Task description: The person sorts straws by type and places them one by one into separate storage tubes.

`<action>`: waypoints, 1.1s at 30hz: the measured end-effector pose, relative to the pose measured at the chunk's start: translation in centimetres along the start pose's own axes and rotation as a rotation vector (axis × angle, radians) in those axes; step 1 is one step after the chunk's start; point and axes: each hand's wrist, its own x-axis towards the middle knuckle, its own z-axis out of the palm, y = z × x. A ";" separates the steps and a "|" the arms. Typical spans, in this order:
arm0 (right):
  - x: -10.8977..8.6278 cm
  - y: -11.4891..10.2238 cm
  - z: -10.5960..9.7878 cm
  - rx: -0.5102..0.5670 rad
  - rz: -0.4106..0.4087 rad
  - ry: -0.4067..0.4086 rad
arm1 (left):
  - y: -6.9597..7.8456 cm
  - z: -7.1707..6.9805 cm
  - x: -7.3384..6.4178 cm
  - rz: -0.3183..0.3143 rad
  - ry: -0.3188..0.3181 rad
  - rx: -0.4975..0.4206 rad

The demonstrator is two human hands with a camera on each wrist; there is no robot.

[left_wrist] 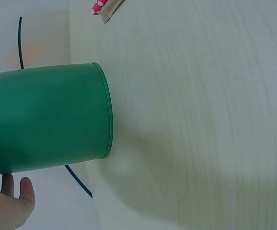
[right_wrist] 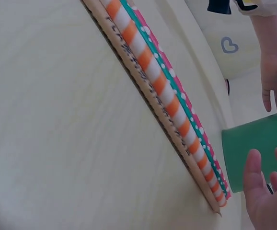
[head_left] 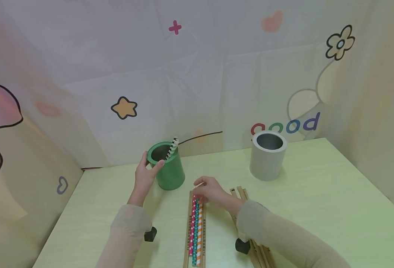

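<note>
My left hand (head_left: 145, 178) grips the rim of a green cylindrical holder (head_left: 171, 173), thumb on the near side and fingers on the far left. Out of the holder leans a black-and-white striped paper straw (head_left: 172, 147), with some green-and-white striping beside it. The right hand (head_left: 210, 191) hovers at the far end of a row of paper straws, fingers bent and apart; the right wrist view shows nothing between them. In that row lie a pink dotted straw (head_left: 193, 227), a teal dotted straw (head_left: 195, 238) and an orange striped straw (head_left: 199, 232), on brown paper wrapping (head_left: 187, 238).
A white cylindrical holder (head_left: 267, 162) stands at the back right of the pale table (head_left: 321, 208). Several brown paper-wrapped sticks (head_left: 259, 257) lie partly under the right forearm. A printed curtain (head_left: 197, 74) hangs behind the table.
</note>
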 end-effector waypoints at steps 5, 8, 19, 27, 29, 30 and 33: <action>-0.4 0.9 0.5 0.046 0.002 -0.033 | 0.0 0.0 0.0 -0.003 -0.003 -0.002; -0.8 1.5 0.8 0.055 -0.020 -0.054 | 0.0 0.0 0.0 -0.005 -0.004 -0.003; -1.3 3.0 2.1 0.159 -0.020 -0.148 | 0.0 0.0 0.0 -0.002 0.006 -0.015; -1.7 3.4 1.9 0.118 -0.026 -0.140 | -0.2 0.0 0.2 -0.003 -0.006 -0.024; -1.8 3.5 1.9 0.120 -0.019 -0.134 | -0.2 0.0 0.2 -0.005 -0.010 -0.021; -1.8 3.5 1.9 0.117 -0.018 -0.131 | -0.2 0.0 0.2 -0.006 -0.012 -0.020; -2.0 3.5 1.7 0.089 -0.010 -0.129 | -0.2 0.0 0.3 -0.008 -0.016 -0.018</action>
